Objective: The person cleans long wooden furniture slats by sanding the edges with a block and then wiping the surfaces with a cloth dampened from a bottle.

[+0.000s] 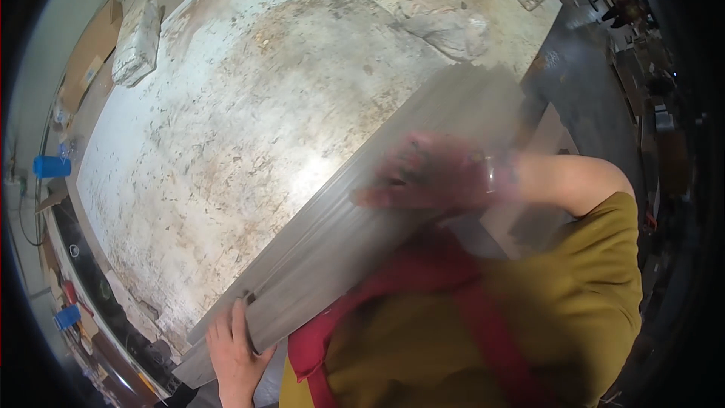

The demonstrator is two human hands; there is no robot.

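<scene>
A long grey wood-grain plank slants from the lower left to the upper right, across the near edge of a white, stained worktable. My bare left hand grips its lower-left end, fingers laid over the top and thumb towards my body. Just beyond the index fingertip is a small dark mark or hole in the plank. Over the middle of the plank is my right hand, apparently in a dark red glove. Motion smears its fingers, so whether it touches or holds anything is unclear. The plank's far end is blurred too.
A whitish wrapped packet lies at the table's far left, and a crumpled pale bag at the far right. Beyond the left edge are a blue container and another blue item. Cardboard stands beside my right arm.
</scene>
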